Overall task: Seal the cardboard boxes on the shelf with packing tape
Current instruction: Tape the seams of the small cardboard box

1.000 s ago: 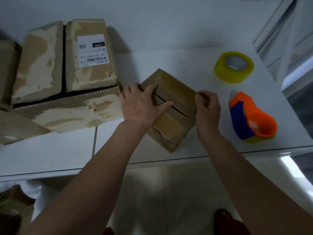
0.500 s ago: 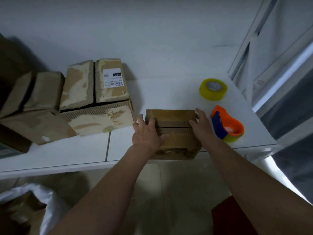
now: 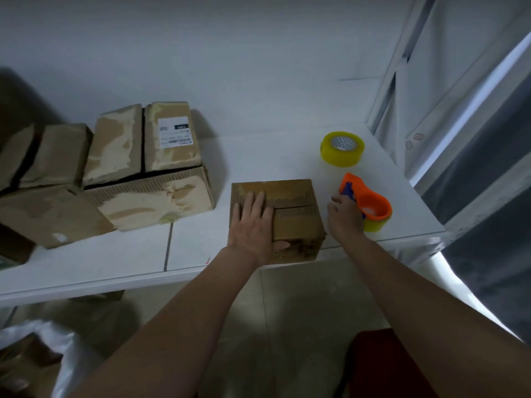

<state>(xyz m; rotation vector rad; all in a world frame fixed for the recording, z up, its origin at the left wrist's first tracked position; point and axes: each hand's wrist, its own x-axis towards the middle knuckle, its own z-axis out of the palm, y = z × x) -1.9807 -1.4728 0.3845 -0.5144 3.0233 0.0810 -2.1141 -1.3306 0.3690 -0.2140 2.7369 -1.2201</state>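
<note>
A small cardboard box (image 3: 296, 219) sits at the front edge of the white shelf (image 3: 201, 254), its top flaps closed with a seam across the middle. My left hand (image 3: 253, 225) lies flat on the left half of its top, fingers straight, thumb over the front face. My right hand (image 3: 343, 214) is to the right of the box, fingers reaching the blue part of the orange tape dispenser (image 3: 366, 205) that carries yellow tape; whether it grips the dispenser is unclear. A loose yellow tape roll (image 3: 342, 149) lies behind the dispenser.
A larger cardboard box (image 3: 146, 173) with a white label stands left of the small one, its flaps torn. More brown boxes (image 3: 48, 196) crowd the far left. A white frame (image 3: 402, 110) borders the shelf on the right. A white bag (image 3: 43, 360) sits on the floor below.
The small box was turned square to the shelf edge. My right hand left the box's right side and moved right to the tape dispenser. My left hand flattened on the box top.
</note>
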